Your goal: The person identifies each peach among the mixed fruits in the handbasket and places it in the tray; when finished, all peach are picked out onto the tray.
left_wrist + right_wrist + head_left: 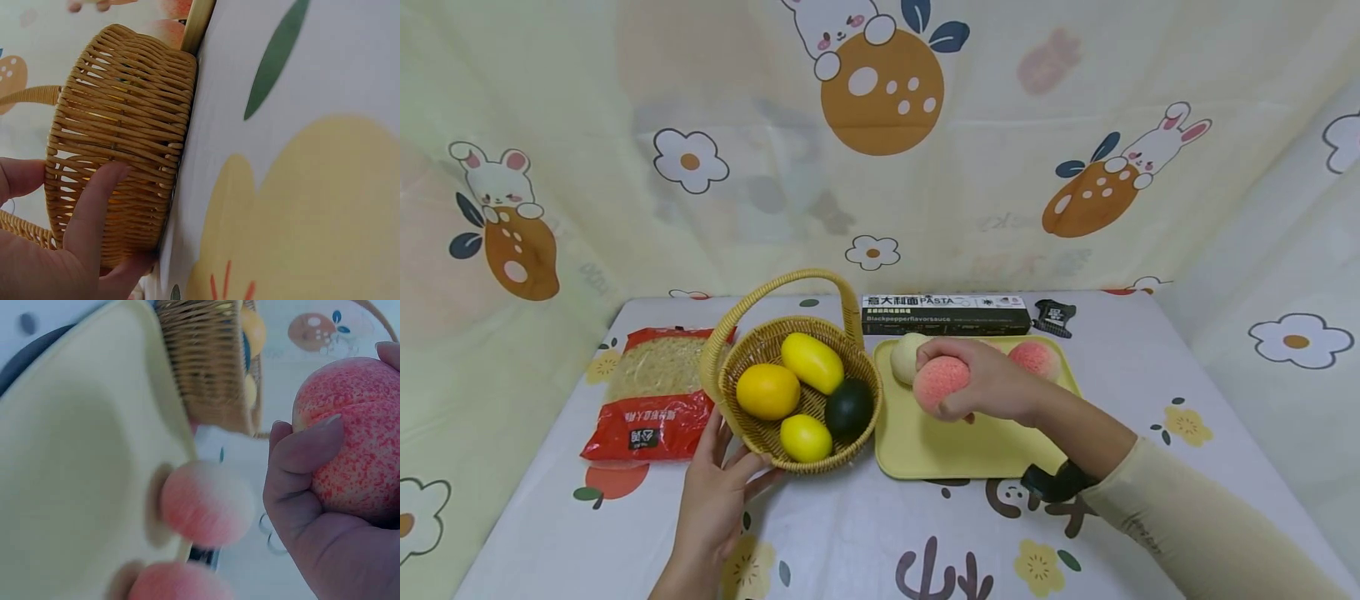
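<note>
My right hand (970, 379) grips a pink, speckled peach (359, 440), fingers and thumb curled round it, over the yellow tray (925, 454). A pale round fruit (904, 360) and another peach (1034, 359) lie at the tray's far side. To the left of the tray stands a wicker basket (125, 144) with an arched handle. Inside it are an orange fruit (767, 392), a yellow mango (812, 362), a lemon (806, 438) and a dark green avocado (848, 410). My left hand (718, 492) rests against the basket's near left wall, fingers spread and fairly straight.
A red and clear bag of dry noodles (655, 396) lies left of the basket. Behind the tray are a black and white pasta box (946, 317) and a small black packet (1054, 317). A patterned cloth curtain (955, 208) hangs behind the table.
</note>
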`<state>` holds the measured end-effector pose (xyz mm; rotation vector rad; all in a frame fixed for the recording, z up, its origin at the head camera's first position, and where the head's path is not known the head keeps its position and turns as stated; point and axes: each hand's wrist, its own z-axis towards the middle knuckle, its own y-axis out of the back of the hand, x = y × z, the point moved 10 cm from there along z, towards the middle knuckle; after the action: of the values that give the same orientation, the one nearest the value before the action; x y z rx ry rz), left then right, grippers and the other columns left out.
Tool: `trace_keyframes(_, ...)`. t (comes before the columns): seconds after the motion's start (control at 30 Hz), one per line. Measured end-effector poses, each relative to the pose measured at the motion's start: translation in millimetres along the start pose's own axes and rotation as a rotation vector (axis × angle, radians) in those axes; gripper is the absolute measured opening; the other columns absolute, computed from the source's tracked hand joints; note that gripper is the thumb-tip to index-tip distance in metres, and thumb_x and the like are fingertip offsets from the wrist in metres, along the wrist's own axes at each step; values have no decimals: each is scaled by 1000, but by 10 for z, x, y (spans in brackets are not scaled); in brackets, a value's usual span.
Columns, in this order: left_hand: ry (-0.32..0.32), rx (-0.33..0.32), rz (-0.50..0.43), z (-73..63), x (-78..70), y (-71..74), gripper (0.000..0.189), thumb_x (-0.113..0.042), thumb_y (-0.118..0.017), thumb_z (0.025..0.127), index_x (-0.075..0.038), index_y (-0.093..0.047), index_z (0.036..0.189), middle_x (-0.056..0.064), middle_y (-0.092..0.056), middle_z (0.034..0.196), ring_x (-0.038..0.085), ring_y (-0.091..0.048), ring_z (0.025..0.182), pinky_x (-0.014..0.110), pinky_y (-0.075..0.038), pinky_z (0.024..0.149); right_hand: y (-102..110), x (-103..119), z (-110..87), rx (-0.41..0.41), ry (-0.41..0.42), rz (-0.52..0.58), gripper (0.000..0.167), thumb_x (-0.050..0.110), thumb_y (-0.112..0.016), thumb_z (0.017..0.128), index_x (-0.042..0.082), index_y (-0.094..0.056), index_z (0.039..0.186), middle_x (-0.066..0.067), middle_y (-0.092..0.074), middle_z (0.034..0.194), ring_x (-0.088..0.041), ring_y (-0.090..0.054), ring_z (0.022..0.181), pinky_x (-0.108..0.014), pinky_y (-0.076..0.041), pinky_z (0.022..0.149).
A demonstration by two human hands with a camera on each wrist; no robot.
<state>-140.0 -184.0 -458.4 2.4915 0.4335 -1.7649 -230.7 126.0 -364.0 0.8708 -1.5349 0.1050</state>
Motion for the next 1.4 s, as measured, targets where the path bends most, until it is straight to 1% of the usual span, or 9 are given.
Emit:
trace_keyframes(0.13, -3, -1, 2, 5, 2, 2, 106, -1, -71, 95, -48, -10, 168, -4, -13, 179, 34, -42, 155, 47, -63, 96, 53, -195, -98, -30, -38, 2, 48, 6, -74, 74, 15, -65, 120, -13, -63, 115, -28, -63, 91, -37, -57, 56)
trace_keyframes(0.27, -4, -1, 8, 12, 3, -4, 106, -1, -71, 95, -48, -10, 168, -4, -12, 179, 35, -41, 155, 48, -62, 96, -31, -393, -84, -23, -60, -40, 46, 9, -76, 76, 18, -65, 119, -11, -61, 115, -26, -63, 94, -37, -57, 56)
trace_keyframes(0.37, 1, 0, 9, 17, 11, -15, 107, -1, -71, 95, -48, -10, 168, -4, -11, 179, 36, -41, 155, 48, -62, 97, -143, -499, -26, -7, -49, -68, 43, 11, -76, 77, 18, -64, 117, -9, -64, 110, -24, -64, 86, -34, -55, 55)
trace_keyframes(0.43, 4, 1, 7, 19, 15, -21, 107, -1, -71, 95, -48, -9, 168, -5, -11, 179, 36, -41, 155, 48, -62, 97, -203, -548, 13, -8, -40, -90, 43, 12, -76, 76, 19, -64, 116, -7, -65, 105, -22, -64, 77, -33, -54, 54)
trace_keyframes(0.5, 5, 1, 5, 18, 17, -23, 106, -1, -71, 95, -48, -10, 168, -5, -11, 179, 35, -41, 155, 47, -62, 97, -249, -577, 48, -9, -32, -111, 44, 13, -77, 74, 19, -63, 115, -5, -67, 101, -20, -63, 73, -31, -53, 56)
trace_keyframes(0.7, 0, -4, 12, 18, 5, -17, 107, -1, -71, 95, -48, -10, 168, -5, -12, 179, 34, -41, 155, 48, -62, 97, -367, -596, 148, 4, -9, -155, 43, 18, -80, 74, 23, -63, 113, 0, -67, 99, -17, -63, 81, -29, -51, 67)
trace_keyframes(0.93, 3, -6, 14, 7, 2, -6, 107, -1, -71, 94, -47, -10, 169, -5, -13, 179, 33, -41, 155, 48, -61, 98, -447, -576, 213, -1, -9, -185, 43, 18, -81, 73, 26, -64, 112, 2, -68, 99, -16, -64, 84, -30, -51, 70)
trace_keyframes(1.13, 6, -4, 7, 5, 6, 1, 107, -1, -71, 94, -47, -11, 169, -5, -13, 179, 32, -42, 155, 48, -61, 98, -502, -549, 223, -20, 3, -198, 44, 18, -80, 74, 25, -64, 114, 2, -68, 106, -17, -63, 93, -30, -52, 77)
trace_keyframes(1.4, 4, -9, 8, 5, -4, 6, 107, -1, -71, 94, -46, -10, 169, -5, -13, 179, 33, -41, 155, 49, -61, 99, -535, -531, 216, -28, -5, -242, 45, 20, -80, 75, 22, -64, 118, 0, -66, 112, -17, -63, 96, -32, -53, 80)
